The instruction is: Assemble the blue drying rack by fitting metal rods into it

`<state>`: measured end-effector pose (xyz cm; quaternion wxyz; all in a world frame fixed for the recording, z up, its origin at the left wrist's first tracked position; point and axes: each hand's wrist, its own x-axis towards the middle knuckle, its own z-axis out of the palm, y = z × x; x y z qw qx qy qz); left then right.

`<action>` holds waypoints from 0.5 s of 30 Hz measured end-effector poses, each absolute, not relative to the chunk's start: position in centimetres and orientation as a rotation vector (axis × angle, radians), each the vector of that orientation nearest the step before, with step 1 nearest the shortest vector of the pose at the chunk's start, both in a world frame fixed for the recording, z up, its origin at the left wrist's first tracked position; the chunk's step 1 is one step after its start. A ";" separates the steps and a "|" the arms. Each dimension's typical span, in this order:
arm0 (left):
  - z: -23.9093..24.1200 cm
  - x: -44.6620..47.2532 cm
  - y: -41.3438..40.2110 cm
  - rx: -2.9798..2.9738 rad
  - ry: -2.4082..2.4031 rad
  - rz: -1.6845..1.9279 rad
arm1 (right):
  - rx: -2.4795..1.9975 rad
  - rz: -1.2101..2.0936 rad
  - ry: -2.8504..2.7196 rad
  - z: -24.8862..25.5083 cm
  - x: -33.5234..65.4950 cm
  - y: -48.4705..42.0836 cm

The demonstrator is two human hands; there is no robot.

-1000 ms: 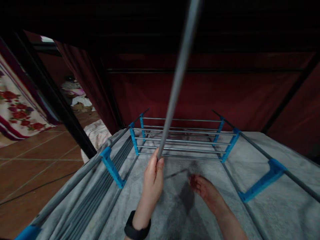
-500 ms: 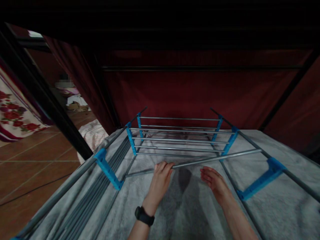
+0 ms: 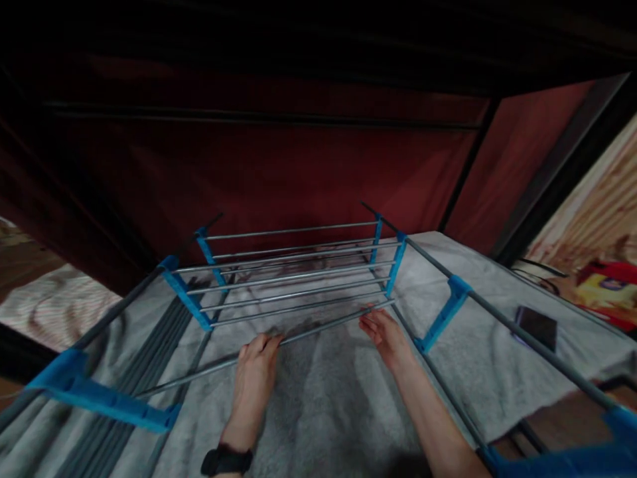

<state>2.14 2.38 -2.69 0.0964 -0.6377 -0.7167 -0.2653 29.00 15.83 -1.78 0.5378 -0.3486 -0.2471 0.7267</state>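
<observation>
A loose grey metal rod (image 3: 318, 329) slants across the frame of a drying rack, its left part lower in view than its right. My left hand (image 3: 256, 372), with a black watch on the wrist, is closed around the rod near its middle. Close to the rod's right end, my right hand (image 3: 387, 337) pinches it between thumb and fingers. The rod's left end meets or passes the near left blue bracket (image 3: 109, 398); which of these I cannot tell. Opposite it, another blue bracket (image 3: 442, 315) joins the right-hand rails. Farther back, several rods (image 3: 298, 273) span between blue brackets.
The rack lies on a grey blanket (image 3: 318, 425). Several loose rods (image 3: 144, 372) lie along its left side. A phone (image 3: 536, 326) rests beyond the right rail. Dark red curtains (image 3: 279, 172) and a black bed frame post (image 3: 562, 166) enclose the space.
The view has swung to the right. The rod's right end has come away from the right upper rail and its left end has moved toward the near left bracket. My right hand has taken hold of the rod.
</observation>
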 end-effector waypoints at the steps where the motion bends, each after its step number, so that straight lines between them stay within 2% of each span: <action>1: -2.9 1.9 2.5 -1.900 -2.104 -0.810 | -0.833 1.710 -0.562 -1.8 29.1 16.0; 15: -3.2 2.1 3.2 -1.927 -2.072 -0.845 | -0.828 1.610 -0.525 -2.2 30.3 17.0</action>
